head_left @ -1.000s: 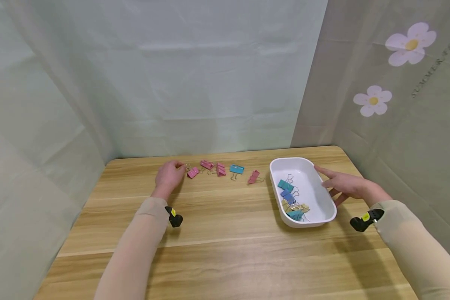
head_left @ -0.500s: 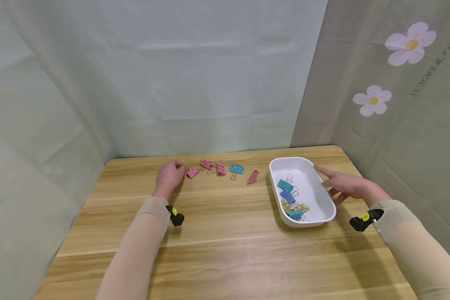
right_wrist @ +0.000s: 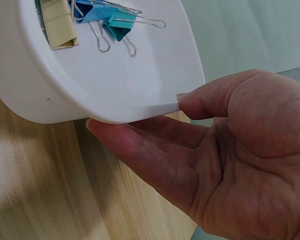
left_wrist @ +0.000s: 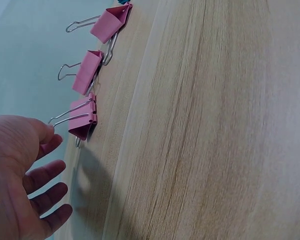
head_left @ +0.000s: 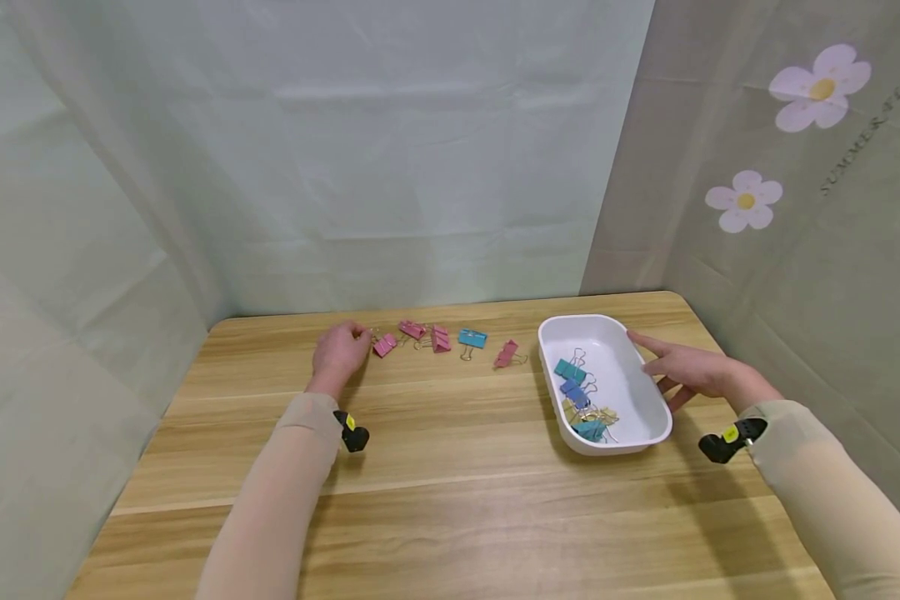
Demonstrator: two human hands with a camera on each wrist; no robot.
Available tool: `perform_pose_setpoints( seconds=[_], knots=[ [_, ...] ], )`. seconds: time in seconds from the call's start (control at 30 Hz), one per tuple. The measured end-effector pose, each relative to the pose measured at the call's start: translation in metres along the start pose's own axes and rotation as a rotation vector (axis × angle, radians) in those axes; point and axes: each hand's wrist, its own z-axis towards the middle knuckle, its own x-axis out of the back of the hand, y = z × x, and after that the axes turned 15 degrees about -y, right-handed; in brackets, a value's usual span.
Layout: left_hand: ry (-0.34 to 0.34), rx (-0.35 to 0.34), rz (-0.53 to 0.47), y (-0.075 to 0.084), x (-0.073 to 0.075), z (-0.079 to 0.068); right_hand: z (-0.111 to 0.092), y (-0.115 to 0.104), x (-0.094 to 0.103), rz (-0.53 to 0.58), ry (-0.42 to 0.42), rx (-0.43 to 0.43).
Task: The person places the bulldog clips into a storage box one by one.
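My left hand (head_left: 340, 352) is at the left end of a row of binder clips. In the left wrist view its thumb and forefinger pinch the wire handle of a pink binder clip (left_wrist: 83, 120), whose body is at the table; the other fingers are spread loosely. My right hand (head_left: 693, 371) holds the right side of a white plastic tray (right_wrist: 155, 75), thumb at the rim and fingers against the outside wall. Inside the tray lie several binder clips, among them a teal one (head_left: 570, 371), a blue one (head_left: 576, 392) and a yellow one (right_wrist: 59, 25).
Along the back of the wooden table (head_left: 435, 500) lie more pink binder clips (head_left: 440, 339), a blue binder clip (head_left: 472, 338) and a separate pink clip (head_left: 506, 354) nearer the tray. Pale curtains (head_left: 420, 150) stand behind the table and at both sides.
My left wrist and forearm have shifted very slightly to the right, with the fingers staying at the same pink binder clip. The right hand and the tray look unchanged.
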Motion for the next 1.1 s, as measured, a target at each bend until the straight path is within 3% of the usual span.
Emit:
perform_pose_setpoints(
  seconds=[1.1],
  knots=[
    [0.005,-0.009,-0.019,0.0020,-0.0005,0.0041,0.0017,0.0017,0.0014,0.003,0.002,-0.002]
  ],
)
